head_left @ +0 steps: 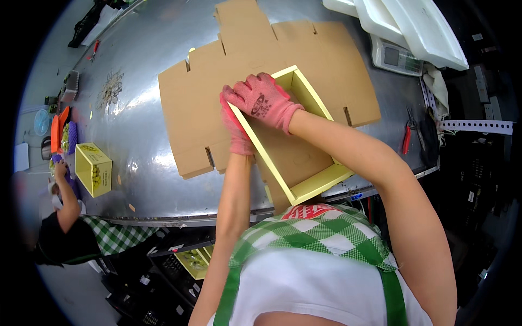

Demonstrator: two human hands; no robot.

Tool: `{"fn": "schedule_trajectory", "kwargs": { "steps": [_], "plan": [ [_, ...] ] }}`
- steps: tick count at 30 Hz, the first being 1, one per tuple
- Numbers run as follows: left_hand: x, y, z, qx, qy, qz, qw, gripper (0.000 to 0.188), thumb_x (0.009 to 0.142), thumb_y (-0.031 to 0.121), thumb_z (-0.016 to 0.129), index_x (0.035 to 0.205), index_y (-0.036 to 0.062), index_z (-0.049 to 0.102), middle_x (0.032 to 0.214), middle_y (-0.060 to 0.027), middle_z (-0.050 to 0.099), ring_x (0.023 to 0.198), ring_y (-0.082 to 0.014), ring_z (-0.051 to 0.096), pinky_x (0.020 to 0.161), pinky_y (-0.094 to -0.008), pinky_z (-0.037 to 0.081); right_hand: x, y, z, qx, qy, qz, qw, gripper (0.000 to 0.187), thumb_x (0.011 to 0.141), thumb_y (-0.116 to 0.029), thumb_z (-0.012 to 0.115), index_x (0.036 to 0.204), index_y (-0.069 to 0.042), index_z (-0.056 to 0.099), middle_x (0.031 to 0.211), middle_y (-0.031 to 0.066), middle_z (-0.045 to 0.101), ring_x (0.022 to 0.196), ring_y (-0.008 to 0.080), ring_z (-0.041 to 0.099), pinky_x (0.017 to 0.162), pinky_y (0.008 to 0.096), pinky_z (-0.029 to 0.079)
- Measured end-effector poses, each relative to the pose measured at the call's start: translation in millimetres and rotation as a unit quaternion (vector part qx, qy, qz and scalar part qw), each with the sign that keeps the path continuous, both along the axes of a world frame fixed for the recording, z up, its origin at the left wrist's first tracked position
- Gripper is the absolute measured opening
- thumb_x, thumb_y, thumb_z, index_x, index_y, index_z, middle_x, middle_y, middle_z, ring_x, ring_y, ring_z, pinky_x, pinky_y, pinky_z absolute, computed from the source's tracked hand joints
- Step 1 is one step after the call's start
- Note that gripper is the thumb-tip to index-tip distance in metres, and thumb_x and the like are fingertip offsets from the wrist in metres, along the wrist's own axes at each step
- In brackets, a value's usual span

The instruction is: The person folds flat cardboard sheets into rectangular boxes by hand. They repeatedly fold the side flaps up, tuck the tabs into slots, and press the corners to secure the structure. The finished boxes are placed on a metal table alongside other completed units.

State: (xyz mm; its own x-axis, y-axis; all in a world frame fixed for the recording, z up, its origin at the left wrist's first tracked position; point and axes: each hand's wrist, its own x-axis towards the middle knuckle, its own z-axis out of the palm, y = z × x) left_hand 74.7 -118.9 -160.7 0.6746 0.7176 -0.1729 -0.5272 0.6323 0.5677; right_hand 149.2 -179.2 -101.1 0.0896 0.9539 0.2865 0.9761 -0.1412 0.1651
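Note:
A pale yellow cardboard box (pixel 312 191) stands tilted in front of me, its top open and its inner floor brown. My right hand (pixel 265 103), in a pink work glove, reaches across the box and wraps its fingers over the far left corner. At that same corner, my left hand (pixel 236 129), also gloved in pink, presses against the outside of the left wall; its fingertips are partly hidden behind the right hand. Beneath the box lies a flat, unfolded brown cardboard sheet (pixel 190 119) with slots and flaps.
A metal table (pixel 136 179) carries everything. At left, a yellow box of green fruit (pixel 93 171) stands near a co-worker's arm (pixel 68 195). On the right are red-handled snips (pixel 407 138), a scale (pixel 399 58) and white foam trays (pixel 424 30). Yellow boxes of fruit (pixel 193 262) sit below the table edge.

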Motion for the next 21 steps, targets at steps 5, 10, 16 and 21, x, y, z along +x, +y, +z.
{"fn": "schedule_trajectory", "kwargs": {
  "steps": [5, 10, 16, 21],
  "plan": [
    [-0.3, -1.4, -9.2, 0.162, 0.095, 0.034, 0.982, 0.025, 0.1, 0.024, 0.038, 0.104, 0.0044, 0.054, 0.092, -0.0036, 0.06, 0.084, -0.0132, 0.057, 0.075, -0.0281, 0.049, -4.2, -3.5, 11.3, -0.047, -0.001, -0.024, 0.999, 0.042, 0.08, -0.024, 0.056, 0.12, -0.014, 0.048, 0.098, 0.0025, 0.056, 0.088, 0.0195, 0.058, 0.075, 0.0351, 0.045],
    [-18.1, 6.0, 16.3, 0.072, 0.123, -0.043, 0.989, 0.04, 0.1, 0.033, 0.035, 0.098, 0.002, 0.059, 0.089, -0.0044, 0.062, 0.077, -0.0133, 0.057, 0.072, -0.0295, 0.049, 27.4, -31.3, 70.6, 0.081, 0.573, 0.075, 0.812, 0.044, 0.093, -0.025, 0.052, 0.135, -0.017, 0.042, 0.117, 0.0064, 0.056, 0.111, 0.0218, 0.054, 0.097, 0.0361, 0.043],
    [-52.7, 45.3, 24.3, 0.294, 0.121, 0.111, 0.942, 0.062, 0.096, 0.052, 0.034, 0.13, 0.0021, 0.045, 0.128, -0.0112, 0.051, 0.121, -0.0234, 0.045, 0.11, -0.0364, 0.027, 162.9, -99.0, -9.5, 0.327, 0.78, -0.113, 0.522, 0.051, 0.098, -0.037, 0.042, 0.136, -0.003, 0.04, 0.134, 0.0099, 0.045, 0.125, 0.0197, 0.043, 0.109, 0.033, 0.031],
    [-18.7, 9.7, -30.6, 0.163, 0.024, -0.037, 0.986, 0.061, 0.097, 0.048, 0.033, 0.143, 0.0071, 0.028, 0.144, -0.0116, 0.034, 0.134, -0.0238, 0.032, 0.112, -0.0369, 0.024, 66.7, -46.0, -79.4, 0.185, 0.864, -0.004, 0.468, 0.068, 0.097, -0.053, 0.034, 0.141, -0.001, 0.032, 0.145, 0.0131, 0.035, 0.136, 0.023, 0.03, 0.113, 0.0345, 0.022]
  ]
}}
